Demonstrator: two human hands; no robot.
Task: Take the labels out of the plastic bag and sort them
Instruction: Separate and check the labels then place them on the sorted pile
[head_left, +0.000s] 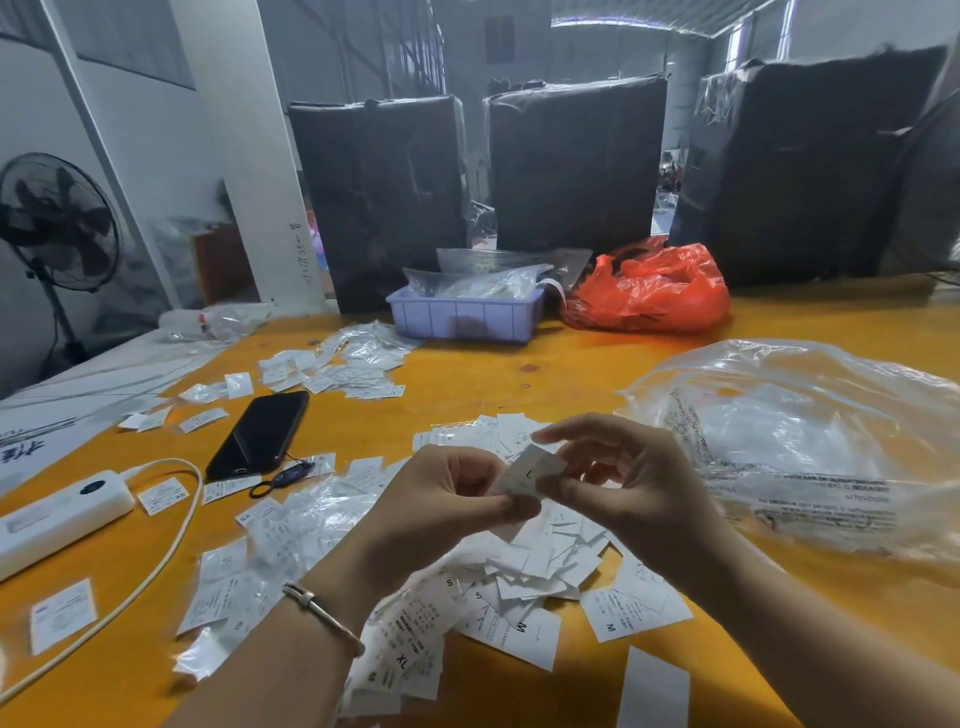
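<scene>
My left hand (447, 499) and my right hand (613, 483) meet above the middle of the yellow table (519, 374), both pinching one small white label (530, 470) marked L. Under them lies a loose heap of white labels (540, 561) printed with S, M and XL. A large crumpled clear plastic bag (810, 441) lies to the right of my right hand. More labels (337, 364), some in small clear sleeves, are scattered to the left and further back.
A black phone (260, 434) lies left of centre, with a white power strip (57, 512) and its cable near the left edge. At the back stand a lilac tray (462, 317) holding clear bags, a red plastic bag (649, 291) and black wrapped bales (576, 161). A fan (57, 223) stands far left.
</scene>
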